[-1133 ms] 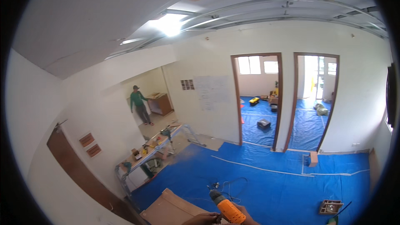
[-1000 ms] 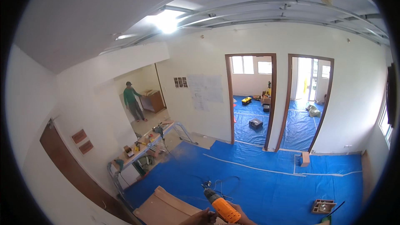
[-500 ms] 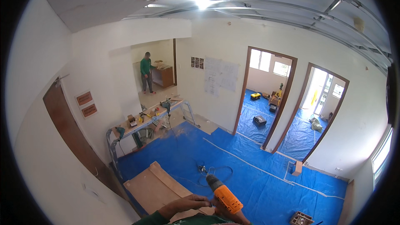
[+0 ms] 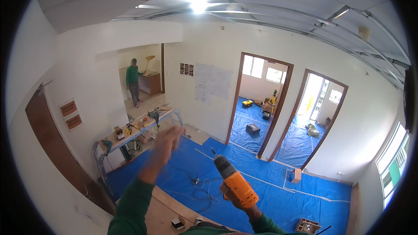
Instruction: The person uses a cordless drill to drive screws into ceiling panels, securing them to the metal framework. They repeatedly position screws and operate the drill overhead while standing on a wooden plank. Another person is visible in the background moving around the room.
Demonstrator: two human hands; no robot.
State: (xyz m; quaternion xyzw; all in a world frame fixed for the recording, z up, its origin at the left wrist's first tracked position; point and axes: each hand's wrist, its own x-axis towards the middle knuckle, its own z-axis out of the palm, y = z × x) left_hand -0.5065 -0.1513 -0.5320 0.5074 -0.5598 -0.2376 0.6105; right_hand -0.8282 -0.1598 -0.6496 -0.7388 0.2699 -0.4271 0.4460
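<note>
My right hand [image 4: 232, 196] grips an orange and black power drill [image 4: 240, 186] by its handle. The drill's chuck tilts up and to the left, with a thin bit [image 4: 213, 151] at its tip. My left hand [image 4: 168, 142] is raised in front of me, apart from the drill. Motion blurs its fingers, and nothing can be made out in them. Low in the view, a brown wooden panel [image 4: 167, 209] carries a small dark-and-white box [image 4: 178, 223].
Blue sheeting [image 4: 270, 191] covers the floor, with a loose cord [image 4: 209, 193] on it. A trestle bench [image 4: 135, 129] with tools stands at left. Beyond it is a person in green [image 4: 133, 80]. Two doorways open at right; a wooden box [image 4: 308, 226] lies at lower right.
My left hand has left the drill's side and risen forward. The drill has come up slightly, showing its bit. The view has shifted right, and the far person now holds up a light brown piece.
</note>
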